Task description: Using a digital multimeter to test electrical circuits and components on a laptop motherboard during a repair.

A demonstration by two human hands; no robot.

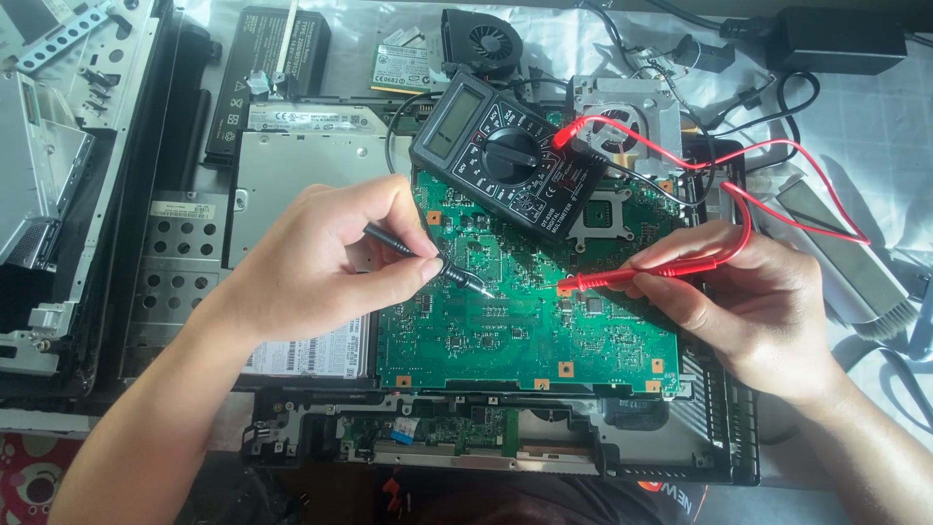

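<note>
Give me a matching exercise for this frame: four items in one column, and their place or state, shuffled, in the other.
1. black probe
2. red probe
3. multimeter
4. cooling fan

A. lying on the motherboard's top edge
B. held in the left hand
C. at the top of the view, beyond the meter
D. held in the right hand

Pairs: 1-B, 2-D, 3-A, 4-C

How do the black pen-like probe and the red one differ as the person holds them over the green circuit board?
The black probe sits in the left hand, pinched like a pen and slanting down to the right; the red probe lies nearly level under the right hand's fingers, pointing left. Only the red lead's looping cable is plainly visible. Both metal tips meet the green circuit board.
</note>
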